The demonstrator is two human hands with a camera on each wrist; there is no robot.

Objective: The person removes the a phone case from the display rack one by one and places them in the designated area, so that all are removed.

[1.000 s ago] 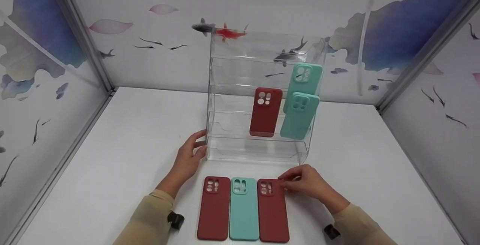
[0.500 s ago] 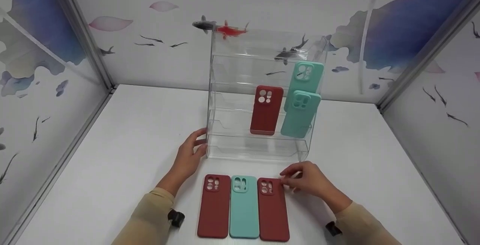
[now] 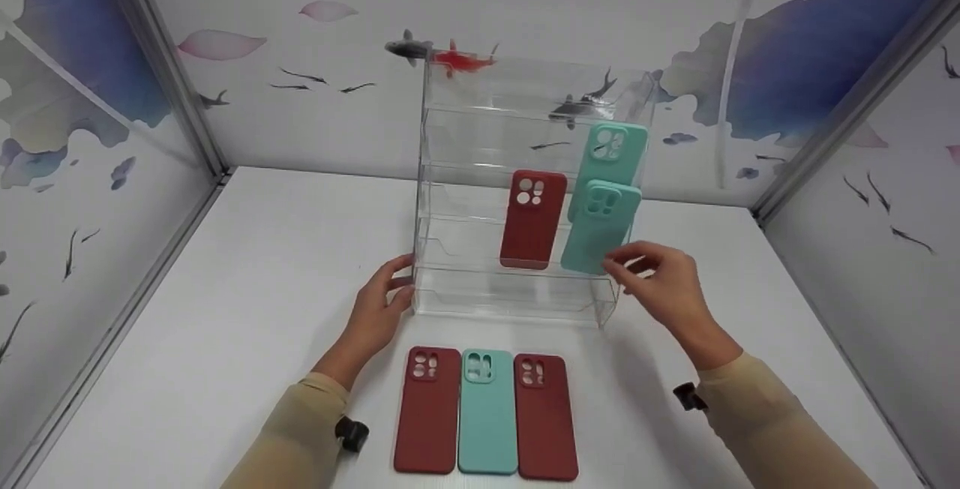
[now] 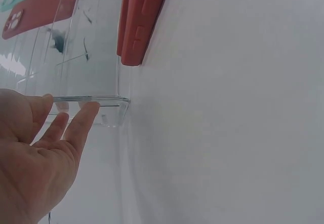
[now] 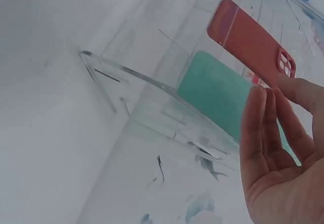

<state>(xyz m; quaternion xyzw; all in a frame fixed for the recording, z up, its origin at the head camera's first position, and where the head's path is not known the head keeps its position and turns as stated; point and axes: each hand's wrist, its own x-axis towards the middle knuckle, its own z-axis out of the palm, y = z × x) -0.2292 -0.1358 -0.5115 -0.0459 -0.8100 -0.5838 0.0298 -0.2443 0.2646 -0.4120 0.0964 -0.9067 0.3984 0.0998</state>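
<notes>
A clear tiered display rack (image 3: 517, 298) stands on the table. My left hand (image 3: 379, 313) touches its left side; in the left wrist view the thumb and fingertips rest against the clear panel (image 4: 91, 99). My right hand (image 3: 664, 283) is raised at the rack's right side, fingertips bent towards the thumb at the lower corner of a teal phone case (image 3: 600, 230). Whether they touch it is unclear; nothing shows between them. A red phone case (image 3: 532, 223) leans to its left, and another teal case (image 3: 615, 144) sits a tier higher.
In front of the rack, three phone cases lie side by side: a left red case (image 3: 427, 418), a middle teal case (image 3: 487, 421) and a right red case (image 3: 545, 425). Patterned walls (image 3: 315, 121) enclose the white table (image 3: 262, 264) at the back and sides.
My right hand has left the right red case on the table and risen to the rack's right side. That case stays lying there. My left hand stays at the rack.
</notes>
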